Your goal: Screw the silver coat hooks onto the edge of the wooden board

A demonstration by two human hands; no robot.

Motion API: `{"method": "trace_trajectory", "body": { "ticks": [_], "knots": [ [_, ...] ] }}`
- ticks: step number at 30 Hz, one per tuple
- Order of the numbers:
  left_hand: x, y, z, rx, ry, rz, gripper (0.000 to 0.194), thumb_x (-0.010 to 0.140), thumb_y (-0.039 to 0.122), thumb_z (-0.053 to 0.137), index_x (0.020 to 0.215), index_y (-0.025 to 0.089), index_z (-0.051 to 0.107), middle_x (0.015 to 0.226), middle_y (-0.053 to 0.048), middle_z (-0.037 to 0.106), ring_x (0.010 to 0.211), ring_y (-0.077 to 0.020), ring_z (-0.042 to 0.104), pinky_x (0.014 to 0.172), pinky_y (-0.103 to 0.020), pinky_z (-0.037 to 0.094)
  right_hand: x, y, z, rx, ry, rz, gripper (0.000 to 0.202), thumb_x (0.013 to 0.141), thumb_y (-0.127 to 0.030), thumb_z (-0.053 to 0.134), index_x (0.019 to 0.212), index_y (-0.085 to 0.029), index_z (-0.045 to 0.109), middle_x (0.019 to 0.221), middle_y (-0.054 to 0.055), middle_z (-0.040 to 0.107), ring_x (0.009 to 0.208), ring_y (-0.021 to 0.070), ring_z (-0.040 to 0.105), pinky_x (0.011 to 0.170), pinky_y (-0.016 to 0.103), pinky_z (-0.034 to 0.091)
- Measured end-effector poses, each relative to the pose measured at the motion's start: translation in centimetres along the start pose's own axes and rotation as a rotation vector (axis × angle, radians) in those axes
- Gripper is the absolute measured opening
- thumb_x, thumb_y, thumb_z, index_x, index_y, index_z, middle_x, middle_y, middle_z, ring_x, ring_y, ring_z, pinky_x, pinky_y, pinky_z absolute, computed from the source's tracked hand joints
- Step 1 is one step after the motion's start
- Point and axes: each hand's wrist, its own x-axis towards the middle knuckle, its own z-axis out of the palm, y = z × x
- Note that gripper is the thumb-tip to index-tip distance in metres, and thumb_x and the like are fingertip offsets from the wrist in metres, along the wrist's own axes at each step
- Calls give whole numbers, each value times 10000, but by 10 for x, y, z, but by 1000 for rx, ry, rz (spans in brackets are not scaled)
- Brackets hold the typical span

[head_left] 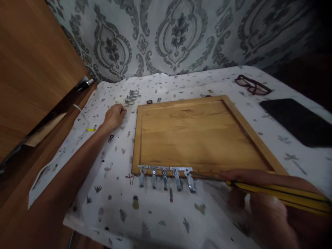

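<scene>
My right hand point(269, 207) is wrapped around a yellow-handled screwdriver point(259, 189), whose thin shaft points left along the near edge of a framed wooden board point(184, 135). The tip is close to the rightmost of several metal hooks point(189, 178) lined up on that edge. Beyond the board's left side, my left hand point(114, 117) rests on the cloth with its fingers curled together. Whatever those fingers may pinch is hidden. Just past them lies a small group of loose metal hooks point(132, 97).
A white printed cloth point(160, 221) covers the table. Dark-framed glasses point(252, 84) and a black flat object point(298, 121) lie at the right. A yellow scrap point(90, 129) lies left of my left forearm. Wooden furniture point(38, 62) borders the left, and a patterned curtain point(178, 34) hangs behind.
</scene>
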Motion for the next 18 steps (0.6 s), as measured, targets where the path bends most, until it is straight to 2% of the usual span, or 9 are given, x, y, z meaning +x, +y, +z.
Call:
{"method": "trace_trajectory", "body": {
  "ticks": [4,8,13,16,18],
  "knots": [
    [0,-5,-6,-28,-31,30,312,971,371,621,1191,149,632,1213,-88,646,1082,-228,644,938,-448,554,1,-13,6,64,25,10,159,960,-247,536,1040,-235,672,835,56,708,468,95,595,322,229,430],
    [4,-16,-9,-69,-43,74,323,965,375,632,1190,143,631,1203,-85,648,1074,-231,647,931,-449,556,-1,-17,8,74,41,38,150,964,-223,537,1049,-228,661,927,33,716,498,74,604,372,218,493],
    [4,-23,-5,-120,23,75,335,965,377,632,1214,152,619,1207,-81,644,1055,-220,652,916,-430,564,0,-17,8,118,57,4,146,941,-170,571,1041,-185,677,910,35,722,500,58,602,367,182,492],
    [-6,-20,-9,-171,91,89,255,954,356,647,1087,138,653,1101,-66,668,999,-199,652,904,-419,551,0,-16,8,118,66,-7,133,943,-167,573,1017,-177,682,897,35,722,496,51,596,365,175,487],
    [-16,-16,-15,-227,155,86,117,899,255,696,893,142,667,879,-5,663,855,-157,620,892,-382,522,1,-14,7,116,68,-21,126,943,-180,578,1000,-171,690,916,40,723,508,47,602,375,177,490]
  ]
}}
